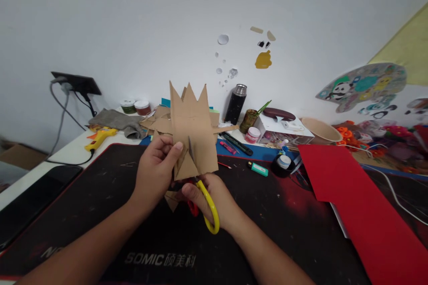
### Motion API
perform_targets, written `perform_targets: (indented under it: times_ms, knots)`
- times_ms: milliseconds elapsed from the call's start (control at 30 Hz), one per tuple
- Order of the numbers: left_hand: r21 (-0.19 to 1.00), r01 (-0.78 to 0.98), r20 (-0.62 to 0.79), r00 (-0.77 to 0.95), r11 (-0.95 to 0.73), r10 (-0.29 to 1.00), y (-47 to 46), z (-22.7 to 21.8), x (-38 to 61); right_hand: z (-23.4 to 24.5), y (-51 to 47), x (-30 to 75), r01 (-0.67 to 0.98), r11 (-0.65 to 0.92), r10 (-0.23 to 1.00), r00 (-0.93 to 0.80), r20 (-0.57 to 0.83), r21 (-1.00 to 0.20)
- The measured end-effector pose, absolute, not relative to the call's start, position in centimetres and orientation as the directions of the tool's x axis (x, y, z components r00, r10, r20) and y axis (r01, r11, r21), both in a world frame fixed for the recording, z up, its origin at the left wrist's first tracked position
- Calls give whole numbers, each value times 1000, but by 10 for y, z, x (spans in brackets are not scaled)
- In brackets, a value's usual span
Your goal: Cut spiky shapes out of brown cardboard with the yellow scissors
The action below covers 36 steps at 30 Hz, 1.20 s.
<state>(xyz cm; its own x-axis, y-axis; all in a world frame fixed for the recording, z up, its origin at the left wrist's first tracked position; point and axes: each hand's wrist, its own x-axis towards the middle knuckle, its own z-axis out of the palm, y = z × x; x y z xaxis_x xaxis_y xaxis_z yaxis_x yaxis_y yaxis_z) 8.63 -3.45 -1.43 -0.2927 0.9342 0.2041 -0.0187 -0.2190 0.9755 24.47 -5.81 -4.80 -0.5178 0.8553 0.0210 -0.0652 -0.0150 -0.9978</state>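
My left hand [157,164] pinches the lower left side of a brown cardboard piece [194,120], its thumb on the near face. The upper edge of the cardboard is cut into pointed spikes, and a triangular part at its lower left stands partly separated. My right hand [212,200] is closed on a pair of scissors [214,213] with a yellow handle loop; the other loop is red. One blade shows in front of the cardboard, pointing up from the bottom edge; the other is hidden. Below the hands, a cardboard scrap [172,201] is partly visible.
A black mat [100,231] covers the desk. A yellow glue gun [100,138] and phone [36,196] are at left. Behind stand a black thermos [236,104] and a cutter knife [237,143]. A green lighter [258,168] and red sheet [354,196] lie at right.
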Motion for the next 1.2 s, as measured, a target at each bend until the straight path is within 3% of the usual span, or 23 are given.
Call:
perform_targets:
  times_ms: [233,500,700,1033,1200]
  knots:
    - [978,-189,42,-217,-85,975,-33,-19,87,-53,-56,238,-58,-109,890,-450,-72,-992]
    - [972,-166,122,-249,-167,961,-38,-14,89,-55,-57,239,-96,-77,884,-468,-23,-992]
    - [964,-17,248,-318,-266,915,-42,-11,91,-55,-59,238,-91,-125,883,-464,-69,-988]
    - [974,-61,193,-283,-219,939,-37,-18,92,-53,-60,242,135,-81,908,-398,-129,-988]
    - [974,-59,192,-290,-217,938,-38,-19,92,-48,-62,240,157,-100,904,-397,-156,-983]
